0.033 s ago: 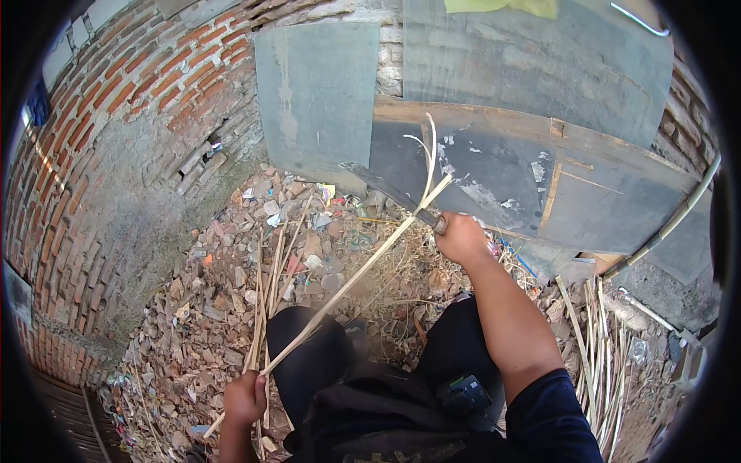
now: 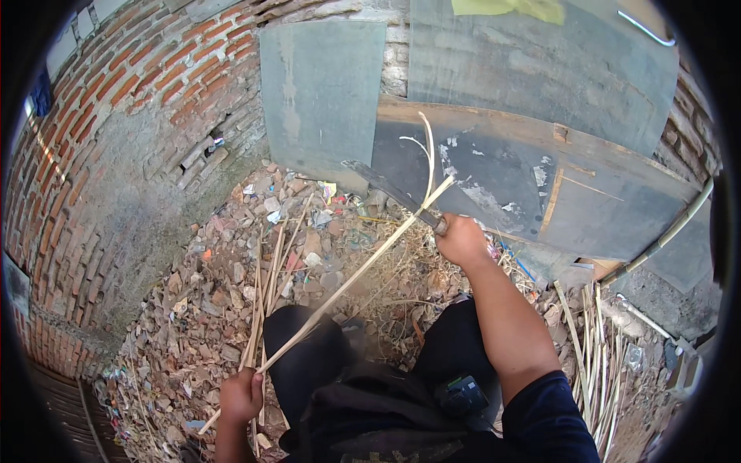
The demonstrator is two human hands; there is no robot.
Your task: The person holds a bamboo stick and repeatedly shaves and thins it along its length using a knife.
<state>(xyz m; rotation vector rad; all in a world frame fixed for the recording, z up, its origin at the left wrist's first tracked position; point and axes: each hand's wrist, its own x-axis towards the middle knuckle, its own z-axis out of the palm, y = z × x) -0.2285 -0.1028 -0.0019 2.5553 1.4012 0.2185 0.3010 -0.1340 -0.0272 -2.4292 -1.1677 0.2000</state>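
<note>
over rubble (image 2: pixel 208 309), left hand (image 2: pixel 241 395) gripping stick (image 2: pixel 340 292), right hand (image 2: pixel 463 241) gripping knife (image 2: pixel 390 190), other sticks (image 2: pixel 573 332) nearby

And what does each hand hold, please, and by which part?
The left hand grips a pale split strip near its lower end; the right hand holds a long-bladed knife by its handle.

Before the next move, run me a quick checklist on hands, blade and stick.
1. Right hand closed on the knife handle: ok.
2. Left hand closed around the stick: ok.
3. Blade crossing the stick by the peeled strip: ok.
4. Left hand away from the blade: ok, near the stick's other end.
5. Stick clear of left knee: cannot tell; it overlaps in this view.
</note>
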